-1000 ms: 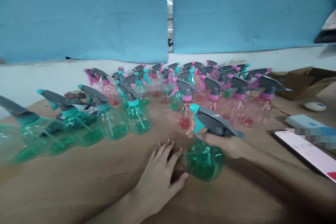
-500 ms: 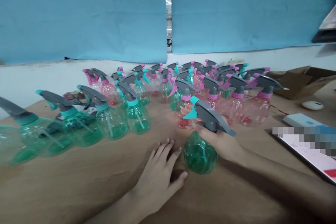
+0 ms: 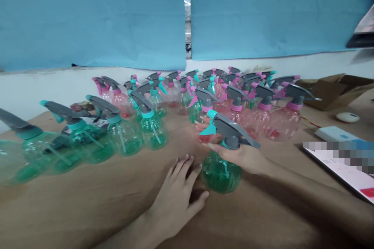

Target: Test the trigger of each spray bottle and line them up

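My right hand [image 3: 244,157] is wrapped round the neck of a green spray bottle [image 3: 221,173] with a grey and teal trigger head [image 3: 226,126]; the bottle stands upright on the brown table [image 3: 87,202]. My left hand [image 3: 178,194] lies flat on the table just left of that bottle, fingers stretched out, holding nothing. Behind them stand several green spray bottles [image 3: 122,134] on the left and several pink ones [image 3: 263,118] on the right.
A blue curtain [image 3: 93,15] hangs along the back above a white ledge. At the right lie a phone [image 3: 344,171], a pale box [image 3: 336,134], a white round object [image 3: 347,116] and brown cardboard [image 3: 333,89].
My right hand has carried the green bottle left and away from me and set it upright, closer to the left hand. The left hand has stayed put.
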`<state>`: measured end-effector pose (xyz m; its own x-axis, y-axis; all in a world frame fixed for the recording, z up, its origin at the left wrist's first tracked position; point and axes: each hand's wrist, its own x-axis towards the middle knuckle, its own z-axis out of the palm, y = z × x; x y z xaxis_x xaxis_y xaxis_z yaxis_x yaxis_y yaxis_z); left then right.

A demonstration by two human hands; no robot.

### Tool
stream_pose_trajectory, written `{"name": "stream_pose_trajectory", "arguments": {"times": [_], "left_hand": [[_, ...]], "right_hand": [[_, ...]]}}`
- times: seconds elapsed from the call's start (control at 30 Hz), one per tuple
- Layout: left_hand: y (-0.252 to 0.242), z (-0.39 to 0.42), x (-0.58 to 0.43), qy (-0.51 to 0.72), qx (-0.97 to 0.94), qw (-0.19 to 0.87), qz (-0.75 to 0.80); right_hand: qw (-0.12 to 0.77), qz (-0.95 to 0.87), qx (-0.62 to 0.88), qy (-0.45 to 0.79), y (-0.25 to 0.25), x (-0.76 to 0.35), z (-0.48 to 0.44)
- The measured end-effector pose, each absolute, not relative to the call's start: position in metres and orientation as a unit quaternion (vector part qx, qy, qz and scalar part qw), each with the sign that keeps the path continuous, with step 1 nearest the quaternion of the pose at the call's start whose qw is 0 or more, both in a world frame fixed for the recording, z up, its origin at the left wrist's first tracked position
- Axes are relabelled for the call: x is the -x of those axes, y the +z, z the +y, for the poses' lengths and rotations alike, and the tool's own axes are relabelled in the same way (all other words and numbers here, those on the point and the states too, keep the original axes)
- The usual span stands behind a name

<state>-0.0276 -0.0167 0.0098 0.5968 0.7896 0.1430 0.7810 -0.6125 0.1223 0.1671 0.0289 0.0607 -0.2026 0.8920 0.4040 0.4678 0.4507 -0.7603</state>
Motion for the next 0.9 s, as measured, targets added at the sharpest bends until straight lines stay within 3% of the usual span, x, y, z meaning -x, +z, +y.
{"name": "stream_pose_trajectory", "arguments": {"times": [0.9], "left_hand": [[0.0106,-0.0166,0.0272,0.095,-0.894,0.026,0.437]], "right_hand": [[0.464,-0.736,0.380,0.314,0.0585,-0.1667,0.0302]]}}
